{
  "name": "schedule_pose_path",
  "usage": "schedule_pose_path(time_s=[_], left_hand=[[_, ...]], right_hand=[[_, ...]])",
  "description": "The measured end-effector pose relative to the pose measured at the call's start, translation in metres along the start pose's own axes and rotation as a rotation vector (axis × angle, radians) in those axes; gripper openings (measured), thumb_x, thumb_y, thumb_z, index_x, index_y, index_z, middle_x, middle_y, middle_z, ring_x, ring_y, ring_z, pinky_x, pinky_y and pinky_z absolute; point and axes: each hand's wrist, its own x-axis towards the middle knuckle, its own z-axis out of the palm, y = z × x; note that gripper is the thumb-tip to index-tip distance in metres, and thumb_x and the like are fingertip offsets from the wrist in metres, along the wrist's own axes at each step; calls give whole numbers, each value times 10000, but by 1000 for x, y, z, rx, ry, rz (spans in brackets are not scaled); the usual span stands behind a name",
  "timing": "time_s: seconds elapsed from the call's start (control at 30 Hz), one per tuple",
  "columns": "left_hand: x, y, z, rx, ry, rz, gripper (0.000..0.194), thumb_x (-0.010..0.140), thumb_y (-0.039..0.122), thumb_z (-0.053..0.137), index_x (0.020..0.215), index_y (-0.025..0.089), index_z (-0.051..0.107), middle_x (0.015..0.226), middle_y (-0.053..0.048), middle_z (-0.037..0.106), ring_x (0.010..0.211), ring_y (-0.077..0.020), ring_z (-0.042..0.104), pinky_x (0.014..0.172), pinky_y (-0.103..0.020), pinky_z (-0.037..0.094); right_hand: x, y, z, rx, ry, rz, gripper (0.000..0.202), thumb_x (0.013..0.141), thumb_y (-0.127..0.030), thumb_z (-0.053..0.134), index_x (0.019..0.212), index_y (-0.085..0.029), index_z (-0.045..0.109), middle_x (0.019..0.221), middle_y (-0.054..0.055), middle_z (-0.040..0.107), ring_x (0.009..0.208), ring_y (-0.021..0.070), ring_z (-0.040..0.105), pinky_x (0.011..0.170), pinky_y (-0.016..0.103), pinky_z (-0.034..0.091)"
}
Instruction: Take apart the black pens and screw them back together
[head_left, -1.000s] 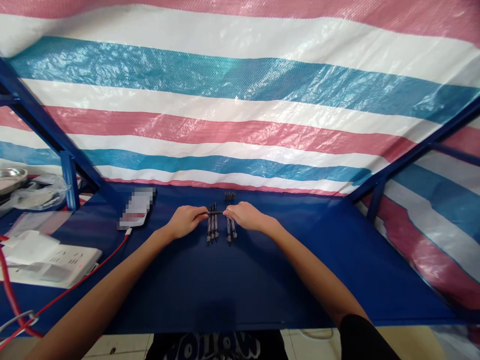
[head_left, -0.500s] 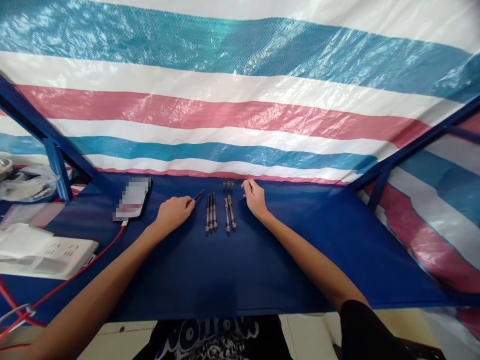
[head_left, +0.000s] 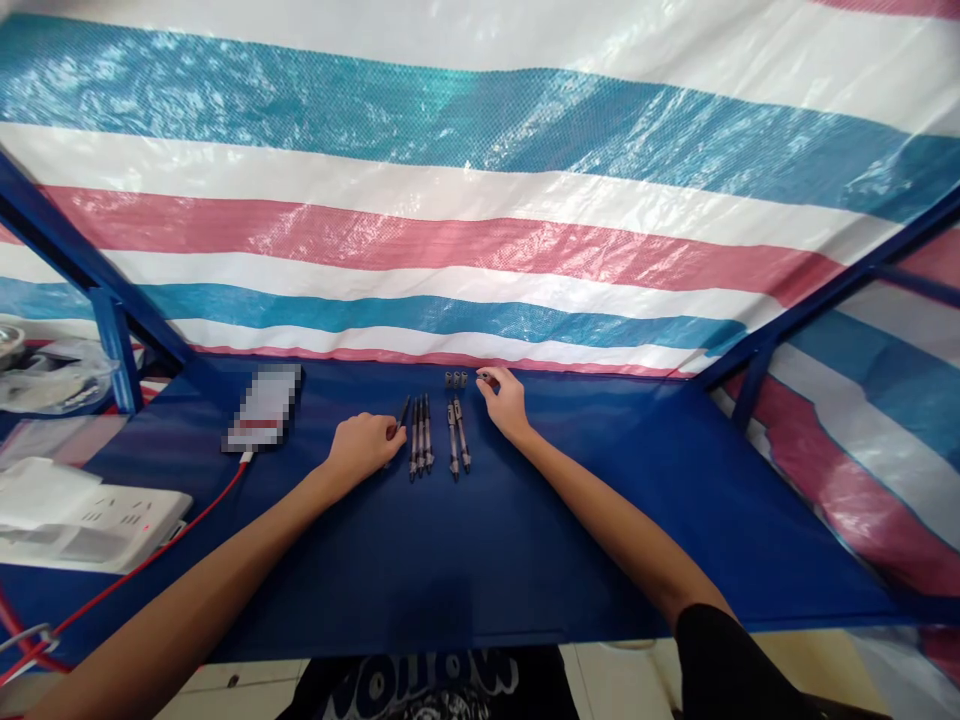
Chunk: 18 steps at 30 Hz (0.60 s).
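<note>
My left hand [head_left: 367, 445] is closed on a dark pen [head_left: 403, 410], held beside the left row of pens. That row has three dark, slim pens [head_left: 421, 435] lying side by side on the blue table [head_left: 480, 560]. Just right of them lie two pens with grey clips [head_left: 458, 438]. Three small grey caps [head_left: 456, 380] stand in a row behind these two. To the right of the caps, my right hand [head_left: 504, 398] pinches a small grey cap [head_left: 485, 377] between thumb and fingers.
A phone [head_left: 266, 405] with a red cable lies at the back left. Nearer on the left is a white power strip [head_left: 112, 515]. Blue metal bars [head_left: 116, 350] frame both sides, and a striped sheet [head_left: 450, 240] rises behind the table.
My left hand has moved right and nearer to the table's front, and its pen now points more away from me. The small cap in my right hand now shows at the fingertips.
</note>
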Motion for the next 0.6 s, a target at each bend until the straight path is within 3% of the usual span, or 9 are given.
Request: schedule_pose_path(time_s=[0.23,0.43,0.6], left_hand=[[4,3,8,-1,68,38,472,891,478,346,654,191,636,684,-67,677,686,-211,615,529,-275,233],[5,3,10,8,72,56,494,892,487,329,658,192,649,675,-73,671,678,-216,616,533,-272,262],[6,3,11,12,72,55,504,891,487,321,664,190,658,676,-80,669,683,-225,618,543,-274,291]], right_hand=[[4,2,3,-24,-79,-24,196,822,-225,553,960,-195,689,988,83,656,905,223,617,828,365,498],[4,4,3,-63,-82,17,282,791,-188,565,1069,-199,613,947,67,693,929,236,639,879,398,483],[8,6,5,-77,-131,-25,229,792,-177,538,1010,-211,601,959,56,687,923,228,639,869,383,490]])
